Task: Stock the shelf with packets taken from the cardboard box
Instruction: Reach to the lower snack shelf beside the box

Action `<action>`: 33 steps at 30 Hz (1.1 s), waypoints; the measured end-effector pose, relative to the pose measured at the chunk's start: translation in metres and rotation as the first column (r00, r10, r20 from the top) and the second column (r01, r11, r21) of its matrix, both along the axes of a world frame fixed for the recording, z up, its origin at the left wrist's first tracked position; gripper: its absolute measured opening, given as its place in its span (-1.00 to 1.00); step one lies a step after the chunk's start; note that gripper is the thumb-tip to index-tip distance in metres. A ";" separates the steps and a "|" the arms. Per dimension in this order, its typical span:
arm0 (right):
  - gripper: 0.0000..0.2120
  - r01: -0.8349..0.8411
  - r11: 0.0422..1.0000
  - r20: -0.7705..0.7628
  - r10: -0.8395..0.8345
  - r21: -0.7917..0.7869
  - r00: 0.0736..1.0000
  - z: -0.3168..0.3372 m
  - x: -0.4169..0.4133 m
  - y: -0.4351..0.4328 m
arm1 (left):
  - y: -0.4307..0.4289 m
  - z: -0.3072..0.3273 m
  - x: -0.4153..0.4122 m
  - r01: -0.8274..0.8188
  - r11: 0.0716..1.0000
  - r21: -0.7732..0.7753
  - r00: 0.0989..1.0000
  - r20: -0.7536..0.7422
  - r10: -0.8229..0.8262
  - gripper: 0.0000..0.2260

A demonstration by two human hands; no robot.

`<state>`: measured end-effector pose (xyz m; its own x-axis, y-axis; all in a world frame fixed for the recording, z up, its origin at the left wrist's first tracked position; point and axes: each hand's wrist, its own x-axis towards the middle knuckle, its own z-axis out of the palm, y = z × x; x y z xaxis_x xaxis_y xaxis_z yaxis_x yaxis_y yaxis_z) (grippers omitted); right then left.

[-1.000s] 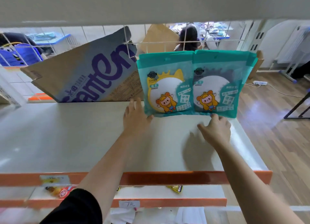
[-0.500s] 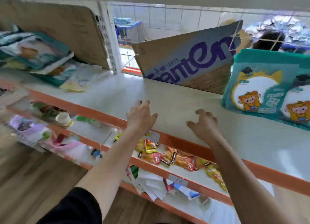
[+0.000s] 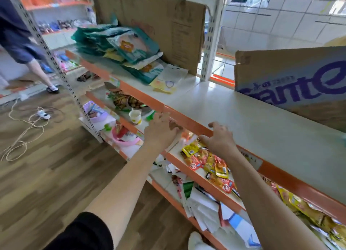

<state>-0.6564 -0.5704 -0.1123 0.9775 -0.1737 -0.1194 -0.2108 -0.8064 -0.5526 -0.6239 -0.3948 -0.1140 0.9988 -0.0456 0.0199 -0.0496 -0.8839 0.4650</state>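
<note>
1. Big swing of the view: the two teal packets that stood on the right of the shelf (image 3: 252,118) a second ago are out of frame now, and a heap of teal packets (image 3: 119,45) lies on the shelf's far left.
2. Both hands have pulled back to the orange front edge. Left hand (image 3: 161,131) hangs empty, fingers loosely spread; right hand (image 3: 219,137) empty too, fingers released, touching the edge.
3. The cardboard box (image 3: 292,81) is cut off at right, and its inside is hidden.
4. Lower-shelf snack pouches (image 3: 211,163) are blurred.
</note>
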 end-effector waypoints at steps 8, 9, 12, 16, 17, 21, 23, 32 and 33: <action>-0.46 -0.115 0.993 0.024 0.114 0.035 0.993 0.002 0.087 0.060 | 0.065 0.004 0.061 -0.076 0.997 -0.023 0.997 0.017 0.076 -0.50; -0.46 -0.130 0.991 0.024 0.129 0.043 0.991 0.002 0.102 0.068 | 0.073 0.004 0.073 -0.080 0.997 -0.012 0.997 0.014 0.081 -0.51; -0.45 -0.153 0.986 0.039 0.151 0.065 0.988 0.004 0.149 0.088 | 0.095 0.011 0.117 -0.107 0.994 0.017 0.994 0.020 0.107 -0.50; -0.46 -0.137 0.986 0.016 0.136 0.091 0.991 0.014 0.208 0.105 | 0.113 0.021 0.173 -0.127 0.992 0.020 0.991 0.044 0.126 -0.51; -0.45 -0.136 0.986 0.003 0.137 0.100 0.991 0.015 0.220 0.108 | 0.116 0.022 0.185 -0.137 0.990 0.024 0.990 0.049 0.135 -0.51; -0.46 -0.119 0.985 -0.023 0.123 0.125 0.992 0.015 0.262 0.115 | 0.125 0.022 0.224 -0.149 0.989 0.023 0.987 0.071 0.147 -0.52; -0.49 -0.075 0.991 -0.052 0.081 0.113 0.995 0.013 0.278 0.117 | 0.129 0.021 0.241 -0.139 0.990 0.031 0.988 0.066 0.136 -0.52; -0.49 0.158 0.973 -0.113 -0.140 0.166 0.984 0.003 0.332 0.119 | 0.142 0.024 0.324 -0.022 1.000 -0.016 0.990 0.136 0.024 -0.67; -0.47 0.192 0.967 -0.126 -0.172 0.168 0.977 0.003 0.338 0.120 | 0.141 0.026 0.334 -0.004 1.000 -0.013 0.989 0.150 0.006 -0.68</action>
